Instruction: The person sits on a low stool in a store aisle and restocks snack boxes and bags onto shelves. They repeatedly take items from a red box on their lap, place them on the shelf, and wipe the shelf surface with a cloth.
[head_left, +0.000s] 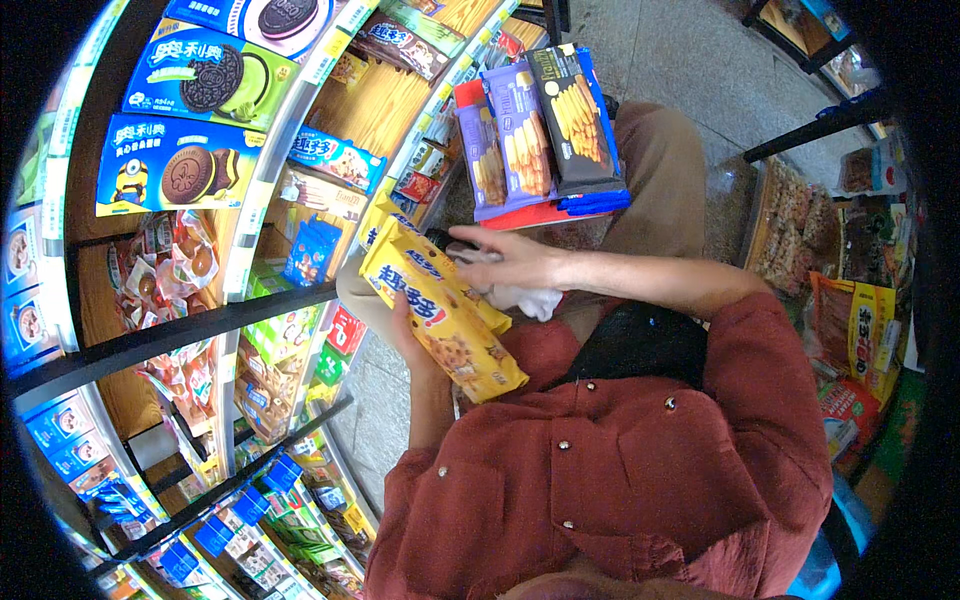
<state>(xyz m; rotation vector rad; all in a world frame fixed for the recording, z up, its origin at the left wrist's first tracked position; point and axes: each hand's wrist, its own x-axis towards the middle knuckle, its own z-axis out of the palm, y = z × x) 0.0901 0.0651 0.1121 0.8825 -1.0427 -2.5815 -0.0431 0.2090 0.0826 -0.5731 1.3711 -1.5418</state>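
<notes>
My left hand (410, 330) holds two yellow bags of chocolate chip cookies (450, 322), one overlapping the other, tilted in front of my chest. Just right of the bags, my right hand (517, 259) has a crumpled white cloth (538, 301) under its palm and between its fingers; its fingertips reach the rear bag's edge. Beyond that hand, a pile of biscuit packs rests by my bent leg: two purple Franzzi packs (521, 142) and a black Franzzi pack (576, 112) on top, with blue and red packaging underneath.
Shelves at the left hold blue Oreo boxes (180, 165), a blue cookie pack (337, 161) and bagged snacks (169, 266). A black shelf bar (202, 326) crosses near my left arm. More snack packs (855, 330) stand at the right, beside the grey tiled floor (675, 52).
</notes>
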